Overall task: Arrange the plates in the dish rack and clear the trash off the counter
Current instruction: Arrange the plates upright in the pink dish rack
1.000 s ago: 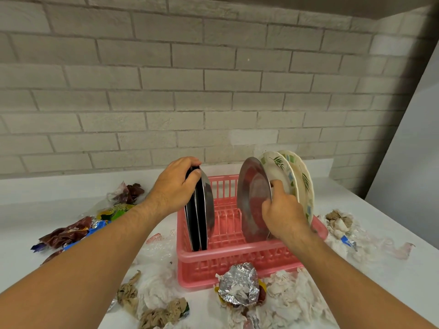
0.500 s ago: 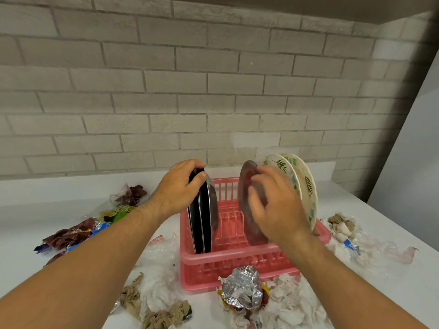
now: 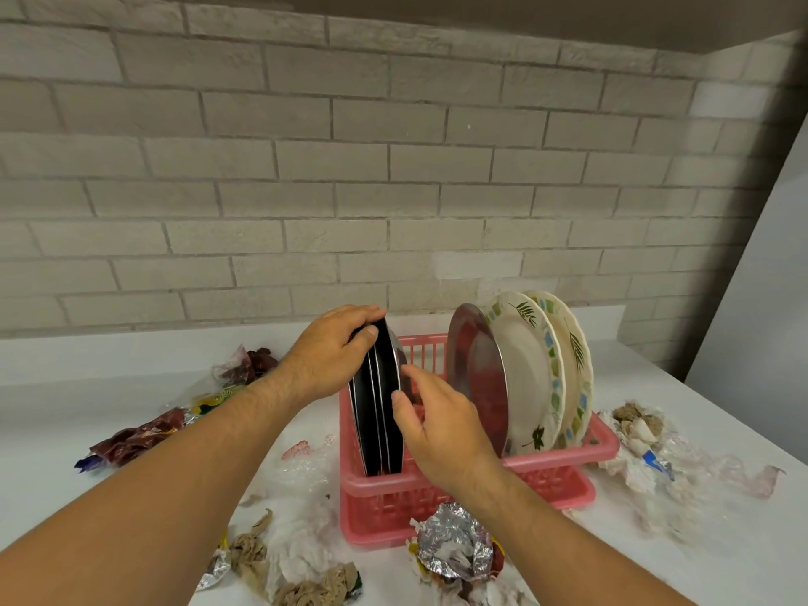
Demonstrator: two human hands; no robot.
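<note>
A pink dish rack (image 3: 568, 457) stands on the white counter. At its left end several dark plates (image 3: 379, 413) stand on edge, and my left hand (image 3: 332, 356) grips their top rims. My right hand (image 3: 441, 426) hovers just right of that stack with relaxed fingers, the thumb and fingertips at the stack's right face. At the right end a steel plate (image 3: 476, 378) leans against two cream floral plates (image 3: 531, 369). Trash lies around the rack, including a crumpled foil ball (image 3: 454, 548) in front of it.
Crumpled tissues and plastic film (image 3: 638, 435) lie right of the rack. Brown paper wads and tissue (image 3: 284, 557) sit at the front left, and snack wrappers (image 3: 140, 435) lie further left. A brick wall runs behind the counter; a white panel stands at the right.
My right hand has let go of the steel plate and moved left across the rack to the dark plates. The steel plate now leans on the floral plates. My left hand keeps its grip.
</note>
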